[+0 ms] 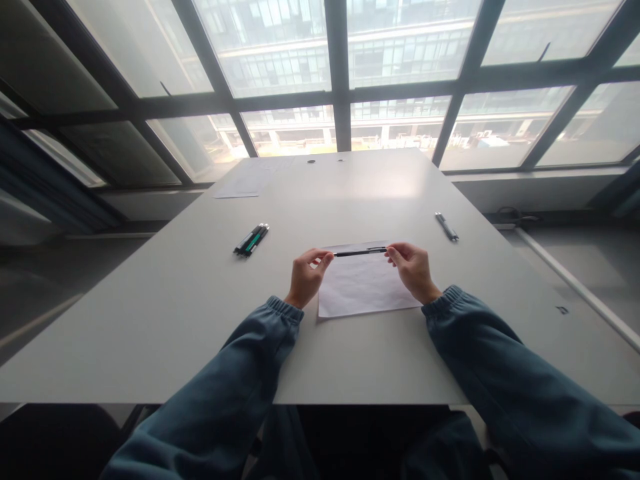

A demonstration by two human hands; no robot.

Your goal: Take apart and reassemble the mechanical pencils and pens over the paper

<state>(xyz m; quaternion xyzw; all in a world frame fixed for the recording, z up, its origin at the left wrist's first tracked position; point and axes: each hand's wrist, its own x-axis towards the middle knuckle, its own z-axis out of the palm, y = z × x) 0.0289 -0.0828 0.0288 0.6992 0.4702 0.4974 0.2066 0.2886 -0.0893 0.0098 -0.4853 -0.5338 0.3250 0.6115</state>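
A black pen with a clip is stretched level between my two hands, above a white sheet of paper. My left hand pinches its left end between thumb and fingers. At the right end, by the clip, my right hand is closed on the same pen. The paper lies on the white table, partly covered by my hands.
Left of my hands lies a cluster of several pens, black with some green. To the right are grey pens side by side. Another paper sheet rests at the far left, near the windows. Small dark spots mark the far edge.
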